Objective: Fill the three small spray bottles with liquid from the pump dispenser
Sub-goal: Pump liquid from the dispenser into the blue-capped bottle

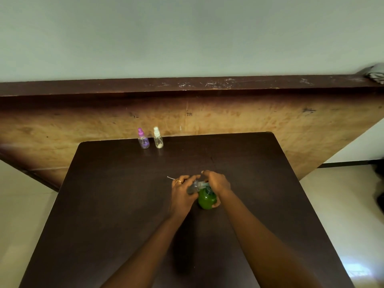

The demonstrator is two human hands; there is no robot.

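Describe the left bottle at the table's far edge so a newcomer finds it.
Look at the dark table; two clear spray bottles stand at its far edge. The left bottle has a purple top; the right bottle a white one.

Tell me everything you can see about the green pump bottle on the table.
The green pump dispenser is a rounded, translucent, plastic-looking bottle, seemingly holding green liquid, with a pale pump head on top. It stands upright near the middle of the dark table. The right hand grips it over the pump; the left hand holds a small clear bottle against its spout.
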